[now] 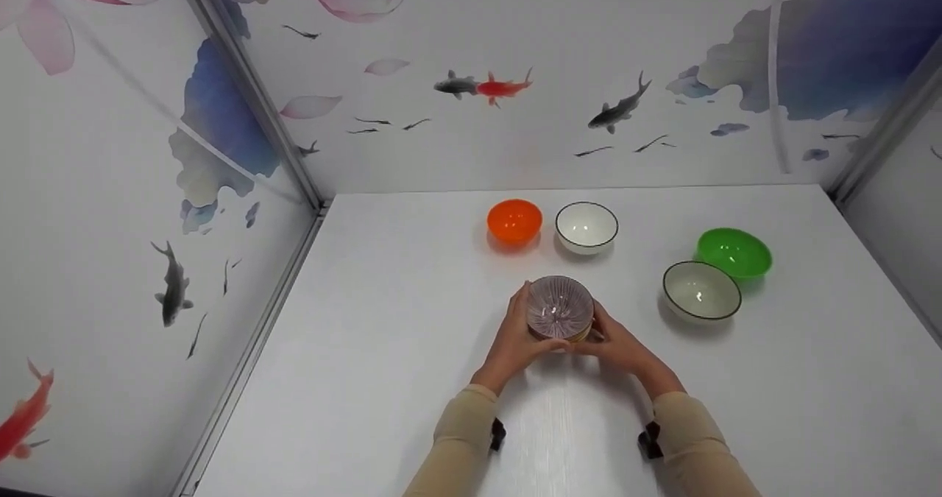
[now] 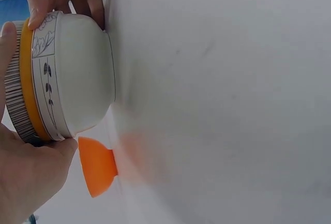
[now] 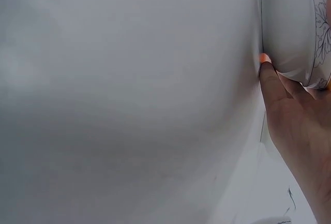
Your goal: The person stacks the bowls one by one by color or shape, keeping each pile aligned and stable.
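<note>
Passable table (image 1: 353,350) lies leftward; past the bowl stack (image 1: 559,308), an orange bowl (image 1: 514,223) and white bowl (image 1: 586,229) obstruct.

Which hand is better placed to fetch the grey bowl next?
Likely the right hand: it's nearer the grey bowl, while the left hand is on the far side of the stacked bowls. Both hands hold the stack.

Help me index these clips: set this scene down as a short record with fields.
Held: bowl stack
Layers: striped bowl on top, yellow band below it, white patterned bowl lowest
Left hand: grips the stack's left side
Right hand: grips its right side
Beyond the stack: orange bowl, white dark-rimmed bowl to its right
Right of the stack: green bowl, with grayish dark-rimmed bowl nearer the person
Surface: white table
</note>
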The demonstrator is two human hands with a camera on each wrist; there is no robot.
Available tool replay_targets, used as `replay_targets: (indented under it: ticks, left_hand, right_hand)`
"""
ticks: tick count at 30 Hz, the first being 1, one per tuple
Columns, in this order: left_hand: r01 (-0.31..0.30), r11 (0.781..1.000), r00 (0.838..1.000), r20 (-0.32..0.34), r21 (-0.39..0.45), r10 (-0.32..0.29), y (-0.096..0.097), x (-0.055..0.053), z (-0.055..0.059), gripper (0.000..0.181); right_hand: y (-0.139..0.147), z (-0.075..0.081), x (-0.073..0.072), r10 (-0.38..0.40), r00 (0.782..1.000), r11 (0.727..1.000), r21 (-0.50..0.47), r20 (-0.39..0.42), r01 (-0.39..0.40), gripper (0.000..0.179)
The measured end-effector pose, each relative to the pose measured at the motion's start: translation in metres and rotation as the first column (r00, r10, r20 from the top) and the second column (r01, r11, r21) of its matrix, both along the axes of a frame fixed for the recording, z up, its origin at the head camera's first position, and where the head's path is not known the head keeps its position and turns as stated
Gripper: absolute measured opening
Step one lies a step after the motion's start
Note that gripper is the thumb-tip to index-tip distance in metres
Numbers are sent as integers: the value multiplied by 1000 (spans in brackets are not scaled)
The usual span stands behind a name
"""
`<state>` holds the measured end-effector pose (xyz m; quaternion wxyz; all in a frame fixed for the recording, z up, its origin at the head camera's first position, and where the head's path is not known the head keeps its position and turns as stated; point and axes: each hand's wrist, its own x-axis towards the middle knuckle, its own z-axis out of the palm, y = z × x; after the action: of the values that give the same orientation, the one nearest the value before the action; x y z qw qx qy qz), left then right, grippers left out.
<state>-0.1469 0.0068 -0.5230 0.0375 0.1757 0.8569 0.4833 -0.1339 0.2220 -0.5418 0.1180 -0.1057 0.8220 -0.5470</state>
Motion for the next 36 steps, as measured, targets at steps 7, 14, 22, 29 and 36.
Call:
replay_targets:
  ticks: [7, 14, 22, 29, 36]
  left_hand:
    - [11, 1000, 1000, 5, 26, -11, -2, 0, 1, 121]
    - [30, 999, 1000, 7, -37, -30, 0, -3, 9, 123]
    - [45, 999, 999, 2, -10, -45, -5, -3, 3, 126]
    - [71, 995, 995, 70, 71, -76, -12, -10, -10, 127]
    - [72, 984, 983, 157, 165, -98, -19, -9, -19, 108]
  right_hand:
    - [0, 2, -1, 17, 1000, 999, -45, 25, -16, 105]
    - [3, 5, -1, 0, 1000, 1000, -25, 4, 0, 104]
    - [0, 1, -3, 25, 1000, 999, -35, 13, -24, 104]
    - [1, 2, -6, 9, 1000, 999, -36, -18, -10, 104]
    - [0, 0, -2, 13, 1000, 999, -52, 22, -12, 102]
